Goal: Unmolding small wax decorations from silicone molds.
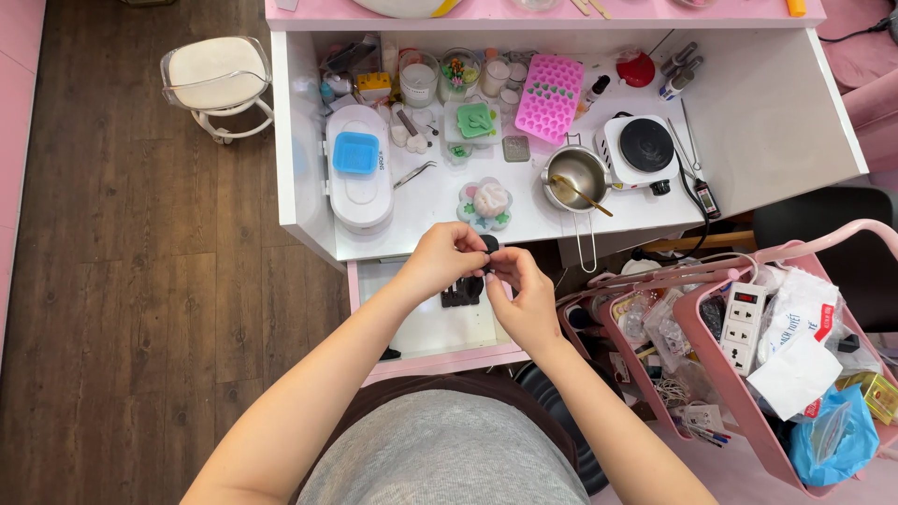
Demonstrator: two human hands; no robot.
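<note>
Both hands raised together over an open pink drawer (440, 327) at the front edge of a white worktable (767, 103). Left hand (447, 260) and right hand (524, 290) meeting at the fingertips, pinched from either side on a small black round object (490, 244), held just above the drawer and just short of the table's near edge. Object too small to identify further. Directly beneath the hands, a cluster of small black items (462, 294) lying in the drawer.

Just beyond the fingertips, on the tabletop, a flower-shaped pastel piece (485, 204). Past the right hand, a small steel saucepan (576, 178) with a gold spoon (582, 194) inside, its long handle pointing back toward the hands; next to it, a white single hot plate (642, 150) with a black top. Past the left hand, a white lidded appliance (358, 170) with a blue square mould (356, 152) resting on top, and metal tweezers (414, 174) just beside it. Farther back, a pink silicone mould (549, 97) among jars and small containers.

To the right of the right hand, a pink trolley (720, 365) packed with a white power strip (745, 318), bags and cables. Well off to the left, a white stool (217, 79) on the wooden floor (140, 281).
</note>
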